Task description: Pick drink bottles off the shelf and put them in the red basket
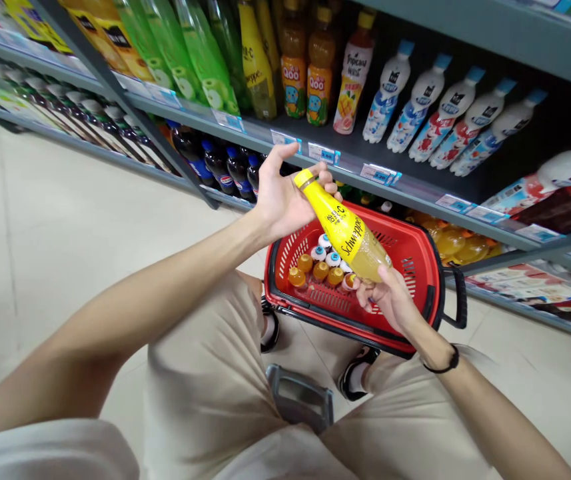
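A yellow Schweppes bottle (348, 230) slants across the front of me, cap toward the upper left, above a red shopping basket (278, 267). My right hand (388, 297) pinches its base between thumb and fingers. Beside the cap is my left hand (290, 193), palm turned up and thumb stretched out. Its fingers pass behind the bottle's neck without closing round it; whether they touch it I cannot tell. Inside the basket stand several small bottles, some with orange caps (320, 270) and others with white and blue caps (333, 258).
A shelf (285, 130) ahead carries Qoo bottles (319, 80), a Tropicana bottle (354, 73), white bottles with blue caps (388, 93) and green bottles (205, 60). Pepsi bottles (222, 170) stand lower. The basket's black handle (460, 300) sticks out right. A grey handle-like frame (300, 393) is between my legs.
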Motion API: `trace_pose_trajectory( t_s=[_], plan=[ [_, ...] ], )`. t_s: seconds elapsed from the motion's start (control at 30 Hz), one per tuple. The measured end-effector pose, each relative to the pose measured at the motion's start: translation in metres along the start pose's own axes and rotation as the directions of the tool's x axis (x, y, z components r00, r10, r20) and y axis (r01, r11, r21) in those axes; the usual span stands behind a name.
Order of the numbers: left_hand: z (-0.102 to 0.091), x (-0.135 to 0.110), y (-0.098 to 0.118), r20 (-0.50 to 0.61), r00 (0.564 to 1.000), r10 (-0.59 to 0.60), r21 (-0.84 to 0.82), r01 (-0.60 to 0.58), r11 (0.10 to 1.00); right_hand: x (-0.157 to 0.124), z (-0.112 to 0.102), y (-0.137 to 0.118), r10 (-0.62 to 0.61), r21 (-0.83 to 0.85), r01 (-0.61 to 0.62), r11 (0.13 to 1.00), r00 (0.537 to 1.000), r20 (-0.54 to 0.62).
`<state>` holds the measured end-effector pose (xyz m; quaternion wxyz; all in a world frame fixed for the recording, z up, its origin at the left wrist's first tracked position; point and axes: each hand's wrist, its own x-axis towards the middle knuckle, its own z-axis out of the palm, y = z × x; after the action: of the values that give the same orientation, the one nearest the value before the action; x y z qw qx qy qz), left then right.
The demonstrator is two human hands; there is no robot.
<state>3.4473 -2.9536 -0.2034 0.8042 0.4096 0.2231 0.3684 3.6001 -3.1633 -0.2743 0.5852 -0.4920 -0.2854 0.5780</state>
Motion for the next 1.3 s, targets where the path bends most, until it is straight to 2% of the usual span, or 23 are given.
trace_pose_trajectory(
  t_s=[0.17, 0.67, 0.77, 0.87, 1.03, 1.2, 1.3],
  plan=[
    [-0.003, 0.0, 0.0, 0.002, 0.999, 0.039, 0.019, -0.039, 0.999, 0.001, 0.001, 0.002, 0.015, -0.042, -0.016, 0.999, 1.0, -0.015],
    [-0.002, 0.001, -0.002, -0.009, 0.999, -0.039, -0.03, 0.038, 0.999, -0.003, 0.005, 0.004, -0.021, -0.053, 0.023, 0.998, 0.999, 0.038],
    [-0.001, 0.0, -0.002, -0.01, 0.998, -0.067, -0.107, 0.066, 0.992, -0.002, 0.002, 0.001, 0.015, -0.021, -0.013, 1.0, 0.998, 0.058],
    [0.001, -0.001, 0.0, -0.012, 0.992, -0.125, -0.243, 0.118, 0.963, -0.001, 0.002, 0.001, 0.058, 0.024, -0.059, 0.998, 0.998, 0.025],
    [0.006, -0.006, 0.005, 0.044, 0.968, -0.248, -0.476, 0.238, 0.847, 0.001, 0.004, 0.002, 0.083, 0.025, -0.081, 0.996, 0.995, -0.049],
    [0.009, -0.007, 0.006, 0.073, 0.96, -0.269, -0.538, 0.265, 0.801, 0.001, 0.006, 0.002, 0.099, 0.012, -0.099, 0.995, 0.995, -0.009],
    [0.009, -0.007, 0.006, 0.064, 0.962, -0.267, -0.542, 0.258, 0.8, 0.0, 0.007, 0.003, 0.06, 0.005, -0.06, 0.998, 0.998, 0.004]
  ],
)
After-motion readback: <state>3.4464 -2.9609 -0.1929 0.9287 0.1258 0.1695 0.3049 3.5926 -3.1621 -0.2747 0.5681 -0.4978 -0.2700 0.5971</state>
